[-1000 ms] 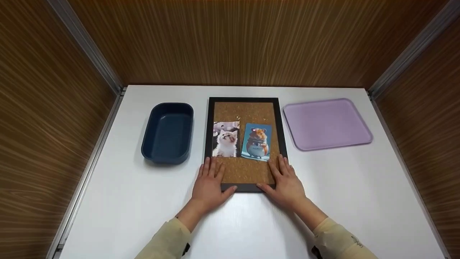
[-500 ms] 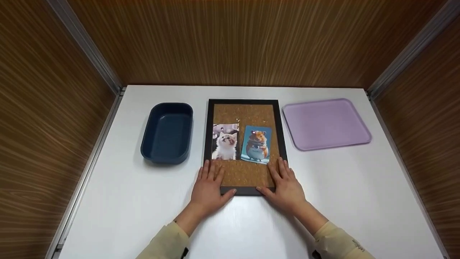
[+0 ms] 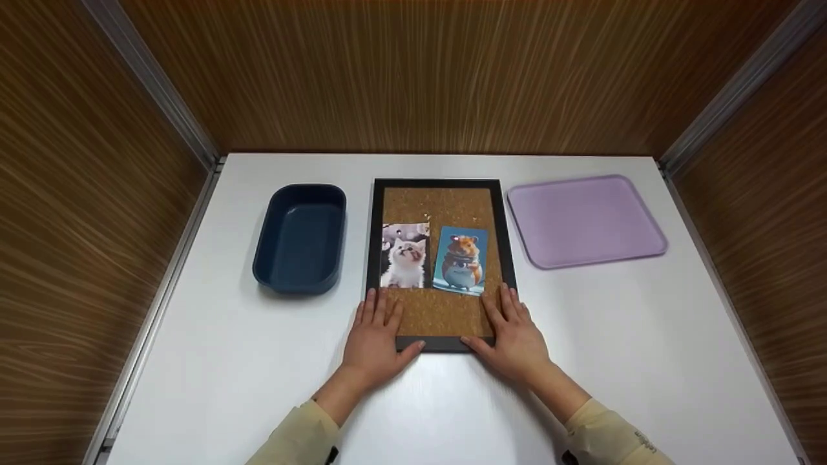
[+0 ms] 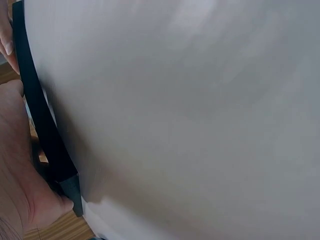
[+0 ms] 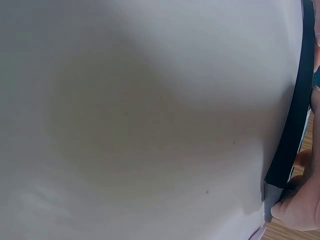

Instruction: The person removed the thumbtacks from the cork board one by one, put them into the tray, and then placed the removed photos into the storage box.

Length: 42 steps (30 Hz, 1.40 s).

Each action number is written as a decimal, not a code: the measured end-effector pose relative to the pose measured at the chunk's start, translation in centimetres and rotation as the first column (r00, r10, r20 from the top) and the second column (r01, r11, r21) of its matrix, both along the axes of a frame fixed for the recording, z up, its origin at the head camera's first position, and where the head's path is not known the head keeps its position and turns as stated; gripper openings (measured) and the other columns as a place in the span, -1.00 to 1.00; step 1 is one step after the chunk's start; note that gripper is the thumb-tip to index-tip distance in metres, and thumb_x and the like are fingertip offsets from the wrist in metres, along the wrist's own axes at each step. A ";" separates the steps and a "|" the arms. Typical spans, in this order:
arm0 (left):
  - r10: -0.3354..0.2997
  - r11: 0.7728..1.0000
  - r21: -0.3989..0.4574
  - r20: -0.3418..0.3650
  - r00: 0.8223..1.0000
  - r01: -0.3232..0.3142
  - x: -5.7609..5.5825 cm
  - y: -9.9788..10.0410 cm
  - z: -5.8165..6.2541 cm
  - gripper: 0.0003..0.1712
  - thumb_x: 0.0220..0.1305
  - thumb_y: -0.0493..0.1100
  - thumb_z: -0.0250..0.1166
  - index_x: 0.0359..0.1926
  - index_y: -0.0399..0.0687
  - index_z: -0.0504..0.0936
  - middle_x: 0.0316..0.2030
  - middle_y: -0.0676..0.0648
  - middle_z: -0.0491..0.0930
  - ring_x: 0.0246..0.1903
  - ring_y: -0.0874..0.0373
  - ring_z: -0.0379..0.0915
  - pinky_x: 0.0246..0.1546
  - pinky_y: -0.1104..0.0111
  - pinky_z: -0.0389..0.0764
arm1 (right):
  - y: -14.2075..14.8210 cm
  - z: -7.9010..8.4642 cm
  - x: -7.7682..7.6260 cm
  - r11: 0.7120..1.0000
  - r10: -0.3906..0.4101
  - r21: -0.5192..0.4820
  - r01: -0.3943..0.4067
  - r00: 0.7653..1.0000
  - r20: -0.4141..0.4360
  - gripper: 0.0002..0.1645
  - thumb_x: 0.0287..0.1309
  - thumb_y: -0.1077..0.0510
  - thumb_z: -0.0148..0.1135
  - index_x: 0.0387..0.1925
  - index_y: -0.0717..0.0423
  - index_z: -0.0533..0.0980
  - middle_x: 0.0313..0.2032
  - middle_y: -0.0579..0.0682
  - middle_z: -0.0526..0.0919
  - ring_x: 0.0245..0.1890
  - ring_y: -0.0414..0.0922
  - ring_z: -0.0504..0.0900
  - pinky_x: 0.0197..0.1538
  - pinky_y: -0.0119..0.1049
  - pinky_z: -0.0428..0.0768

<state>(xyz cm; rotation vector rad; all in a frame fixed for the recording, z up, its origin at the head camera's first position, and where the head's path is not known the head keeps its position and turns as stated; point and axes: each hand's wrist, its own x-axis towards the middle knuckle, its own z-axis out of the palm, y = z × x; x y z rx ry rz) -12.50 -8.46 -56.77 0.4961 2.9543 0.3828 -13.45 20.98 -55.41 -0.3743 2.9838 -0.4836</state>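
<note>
A cork board (image 3: 439,316) in a black frame lies on the white table in the head view. A kitten picture (image 3: 406,256) and a blue hamster picture (image 3: 460,259) are on it side by side, each with a small dot near its top. My left hand (image 3: 373,345) rests on the near left corner, fingers straight along the side, thumb on the near edge. On the near right corner my right hand (image 3: 517,342) lies the same way. Both wrist views show the black frame edge (image 4: 42,120) beside the fingers; much of each hand is cut off there.
A dark blue rectangular container (image 3: 300,242) stands left of the board. To its right lies a flat lilac tray (image 3: 586,223). Two tiny shiny bits sit on the cork above the pictures. Wood-grain panels (image 3: 413,77) enclose the table (image 3: 426,413) at the back and sides.
The board has slid slightly toward me, with both hands shifting a little along with it. Almost all of that movement came in the first half second. Container and tray stay put.
</note>
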 end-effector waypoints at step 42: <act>0.012 1.000 0.023 0.009 1.000 -0.012 0.1 0.1 1.1 0.09 0.43 0.53 0.06 0.61 -0.20 0.29 0.63 -0.38 0.02 0.64 -0.35 -0.24 0.59 -0.14 0.02 | 0.1 0.7 -0.2 0.999 -0.003 0.035 0.001 0.999 0.040 0.22 0.25 -0.56 0.24 0.65 0.10 0.19 0.64 0.36 -0.03 0.64 0.28 -0.02 0.58 0.20 0.16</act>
